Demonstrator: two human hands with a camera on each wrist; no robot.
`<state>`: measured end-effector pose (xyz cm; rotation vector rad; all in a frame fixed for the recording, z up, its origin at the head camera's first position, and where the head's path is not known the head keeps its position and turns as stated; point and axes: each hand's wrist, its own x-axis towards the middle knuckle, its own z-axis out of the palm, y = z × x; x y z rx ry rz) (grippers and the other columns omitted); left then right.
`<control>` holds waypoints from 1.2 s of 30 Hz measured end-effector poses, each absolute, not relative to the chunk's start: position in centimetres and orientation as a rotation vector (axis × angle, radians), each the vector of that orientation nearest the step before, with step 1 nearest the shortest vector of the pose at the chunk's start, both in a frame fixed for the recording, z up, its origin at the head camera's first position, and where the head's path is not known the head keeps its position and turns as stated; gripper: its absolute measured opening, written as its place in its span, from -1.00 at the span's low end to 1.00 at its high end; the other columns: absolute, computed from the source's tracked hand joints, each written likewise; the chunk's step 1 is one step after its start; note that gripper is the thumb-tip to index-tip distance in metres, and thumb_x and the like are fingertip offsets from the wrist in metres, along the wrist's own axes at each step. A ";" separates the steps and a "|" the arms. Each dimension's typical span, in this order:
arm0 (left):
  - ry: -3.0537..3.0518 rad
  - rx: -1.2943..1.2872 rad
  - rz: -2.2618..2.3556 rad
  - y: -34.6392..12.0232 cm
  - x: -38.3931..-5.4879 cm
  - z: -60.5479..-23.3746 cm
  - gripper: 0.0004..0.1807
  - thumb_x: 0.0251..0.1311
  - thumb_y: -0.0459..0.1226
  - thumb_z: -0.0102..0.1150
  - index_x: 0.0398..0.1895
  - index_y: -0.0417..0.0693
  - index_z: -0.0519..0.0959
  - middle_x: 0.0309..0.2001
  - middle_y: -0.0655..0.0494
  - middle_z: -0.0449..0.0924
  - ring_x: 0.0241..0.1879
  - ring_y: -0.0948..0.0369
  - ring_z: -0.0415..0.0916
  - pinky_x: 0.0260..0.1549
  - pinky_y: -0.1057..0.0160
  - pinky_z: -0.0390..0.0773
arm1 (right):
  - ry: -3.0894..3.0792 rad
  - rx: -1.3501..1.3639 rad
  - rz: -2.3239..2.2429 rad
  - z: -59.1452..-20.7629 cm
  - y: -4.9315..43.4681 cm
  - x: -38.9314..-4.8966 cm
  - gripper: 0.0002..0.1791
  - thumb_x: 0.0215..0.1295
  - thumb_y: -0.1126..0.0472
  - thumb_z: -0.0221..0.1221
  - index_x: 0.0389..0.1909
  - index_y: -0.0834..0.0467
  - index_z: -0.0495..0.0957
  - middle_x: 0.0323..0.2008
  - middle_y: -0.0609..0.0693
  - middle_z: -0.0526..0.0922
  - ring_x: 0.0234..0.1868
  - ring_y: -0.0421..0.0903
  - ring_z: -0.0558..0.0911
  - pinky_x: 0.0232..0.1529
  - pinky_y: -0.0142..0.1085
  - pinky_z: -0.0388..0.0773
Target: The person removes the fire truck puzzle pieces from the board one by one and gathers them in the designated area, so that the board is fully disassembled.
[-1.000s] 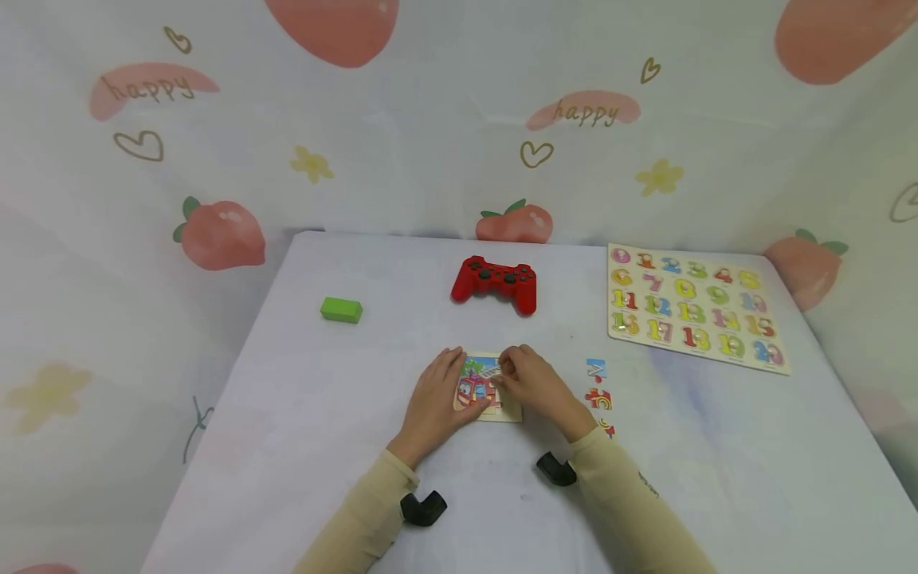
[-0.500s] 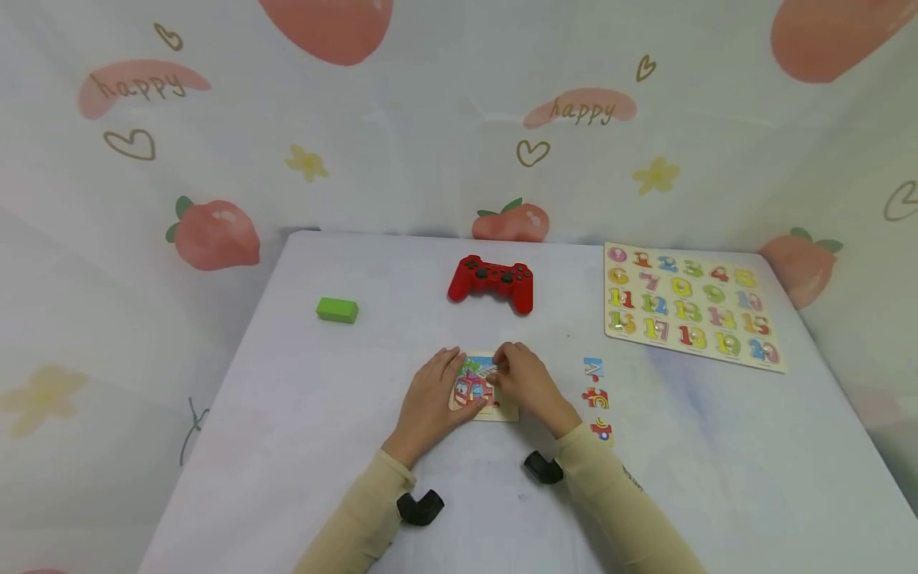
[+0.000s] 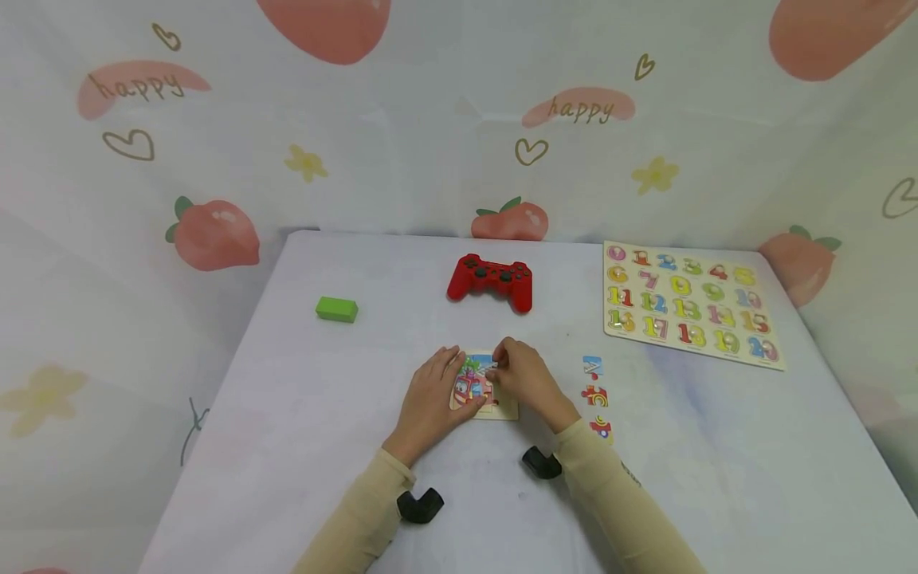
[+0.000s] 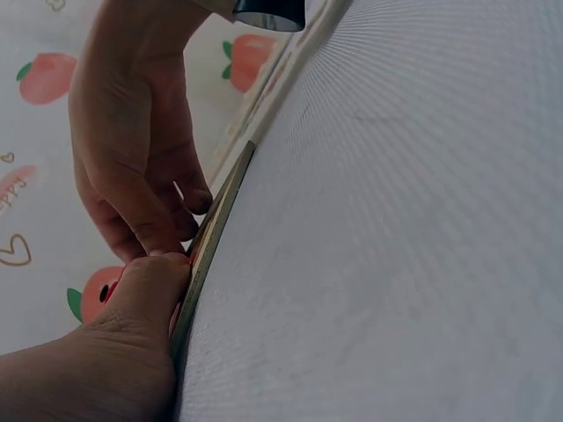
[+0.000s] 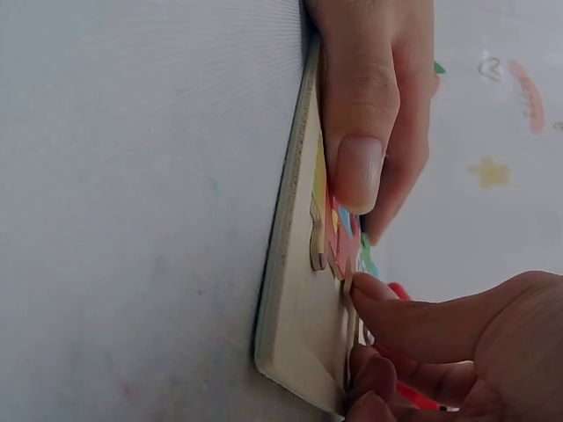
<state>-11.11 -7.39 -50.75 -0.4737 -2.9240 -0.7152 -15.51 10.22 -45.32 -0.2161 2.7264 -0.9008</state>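
Observation:
A small wooden jigsaw puzzle board with a red fire-engine picture lies on the white table in front of me. My left hand rests over its left side, fingers straight along the edge and thumb pressing on the picture. At the board's upper right, my right hand pinches a thin puzzle piece between thumb and fingers, mostly hidden by them in the head view. In the right wrist view the piece stands right at the board's recess. Right of the board lie a blue-and-white piece and two red-and-yellow pieces.
A red game controller lies beyond the hands. To the far left sits a green block. A wooden number board occupies the back right. A patterned cloth hangs behind the table.
The head view has shifted slightly. My right forearm has edged left, showing more of the lowest loose piece. Both hands keep their places on the board.

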 end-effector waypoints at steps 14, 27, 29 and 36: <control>-2.874 -0.399 -0.763 -7.1 -11.2 -50.6 -0.38 0.30 0.07 0.05 0.32 -0.07 0.38 0.36 0.06 0.30 0.40 0.10 0.14 0.34 0.02 0.17 | 2.749 -0.166 -1.021 -45.3 10.3 -15.8 -0.84 0.13 0.23 0.34 -0.38 0.19 0.54 -0.47 0.00 0.55 -0.41 -0.11 0.47 -0.38 -0.31 0.44; -2.894 -0.357 -0.766 -6.9 -11.0 -50.5 -0.37 0.29 0.07 0.08 0.31 -0.07 0.37 0.36 0.07 0.29 0.41 0.10 0.13 0.35 0.01 0.14 | 2.697 -0.036 -1.066 -44.9 10.2 -16.3 -0.85 0.20 0.20 0.28 -0.32 0.21 0.68 -0.43 0.03 0.68 -0.42 -0.12 0.56 -0.41 -0.32 0.51; -2.897 -0.356 -0.766 -6.8 -11.0 -50.4 -0.38 0.29 0.07 0.08 0.31 -0.07 0.37 0.36 0.06 0.29 0.41 0.10 0.14 0.35 0.01 0.14 | 2.665 0.012 -1.075 -44.9 10.2 -16.5 -0.85 0.19 0.18 0.29 -0.33 0.21 0.69 -0.45 0.02 0.67 -0.47 -0.13 0.55 -0.47 -0.35 0.49; -2.907 -0.359 -0.775 -6.8 -11.0 -50.3 -0.37 0.30 0.07 0.06 0.32 -0.07 0.36 0.37 0.06 0.28 0.41 0.10 0.12 0.36 -0.01 0.11 | 2.498 0.144 -1.157 -44.8 10.5 -17.1 -0.85 0.21 0.18 0.28 -0.33 0.20 0.69 -0.60 0.01 0.59 -0.64 -0.15 0.49 -0.56 -0.38 0.39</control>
